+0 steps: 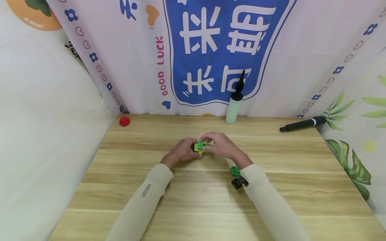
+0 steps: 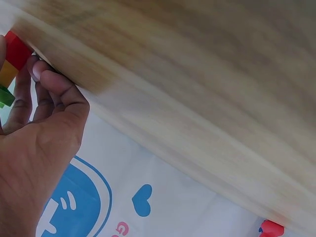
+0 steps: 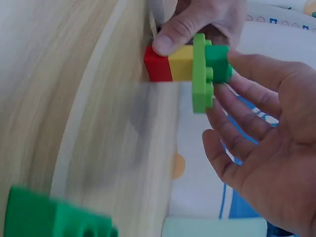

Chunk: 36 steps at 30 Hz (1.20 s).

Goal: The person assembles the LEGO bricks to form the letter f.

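Near the middle of the table, both hands meet at a small stack of toy building bricks. In the right wrist view the stack has a red brick [image 3: 159,68], a yellow brick [image 3: 181,64], a long light green brick [image 3: 199,74] and a darker green brick [image 3: 217,63] at its top. My left hand [image 1: 184,150] grips the lower part, its thumb lying on the red and yellow bricks. My right hand [image 1: 222,144] pinches the darker green brick between thumb and fingers. The left wrist view has only part of the red brick [image 2: 18,51] at its edge.
A loose green brick [image 1: 235,171] lies by the right sleeve, beside a small black object [image 1: 237,183]. Toward the back stand a pale green pump bottle with black nozzle [image 1: 233,110], a black rod-shaped item [image 1: 303,124] and a small red object [image 1: 124,121].
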Motion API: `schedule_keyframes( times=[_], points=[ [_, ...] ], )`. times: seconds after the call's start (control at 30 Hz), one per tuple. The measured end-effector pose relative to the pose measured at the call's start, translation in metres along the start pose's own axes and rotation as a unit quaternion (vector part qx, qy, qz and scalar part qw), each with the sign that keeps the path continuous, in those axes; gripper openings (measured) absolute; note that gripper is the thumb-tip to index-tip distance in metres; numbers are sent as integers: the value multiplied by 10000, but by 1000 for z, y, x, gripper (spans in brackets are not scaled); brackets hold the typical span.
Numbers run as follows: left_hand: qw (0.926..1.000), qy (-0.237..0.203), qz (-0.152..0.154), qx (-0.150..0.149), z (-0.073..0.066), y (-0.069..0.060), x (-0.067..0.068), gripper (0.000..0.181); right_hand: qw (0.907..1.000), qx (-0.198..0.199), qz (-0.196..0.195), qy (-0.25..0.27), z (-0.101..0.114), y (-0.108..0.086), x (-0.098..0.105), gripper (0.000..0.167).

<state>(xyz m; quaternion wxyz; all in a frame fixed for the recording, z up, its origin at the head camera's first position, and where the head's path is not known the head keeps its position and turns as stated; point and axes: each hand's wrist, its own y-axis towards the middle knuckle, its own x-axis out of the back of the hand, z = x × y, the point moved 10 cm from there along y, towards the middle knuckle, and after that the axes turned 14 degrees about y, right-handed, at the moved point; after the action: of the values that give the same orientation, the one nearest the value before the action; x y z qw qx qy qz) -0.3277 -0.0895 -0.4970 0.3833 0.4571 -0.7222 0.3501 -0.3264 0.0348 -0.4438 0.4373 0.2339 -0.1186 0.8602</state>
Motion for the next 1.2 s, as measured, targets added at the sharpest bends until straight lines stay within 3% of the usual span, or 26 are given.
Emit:
schedule_keyframes(
  times=[0.23, 0.37, 0.53, 0.9, 1.07, 1.2],
  points=[
    [9997, 102, 156, 175, 1, 1, -5, 57, 9987, -434, 3, -281, -35, -55, 21, 50],
    [9993, 115, 205, 290, 3, 0, -4, 57, 9966, -654, 214, -446, -56, -87, 25, 56],
    [9991, 213, 234, 278, 4, 0, -4, 55, 9954, -751, 323, -508, -64, -110, 25, 53],
    [9992, 194, 203, 282, 5, 0, -5, 56, 9924, -680, 163, -1012, -54, -115, 19, 29],
    [9992, 179, 195, 289, 4, -1, -5, 57, 9925, -590, -17, -1069, -48, -107, 23, 28],
    [9993, 148, 214, 281, 3, -1, -5, 60, 9936, -268, -347, -1045, -32, -94, 33, 34]
  ],
)
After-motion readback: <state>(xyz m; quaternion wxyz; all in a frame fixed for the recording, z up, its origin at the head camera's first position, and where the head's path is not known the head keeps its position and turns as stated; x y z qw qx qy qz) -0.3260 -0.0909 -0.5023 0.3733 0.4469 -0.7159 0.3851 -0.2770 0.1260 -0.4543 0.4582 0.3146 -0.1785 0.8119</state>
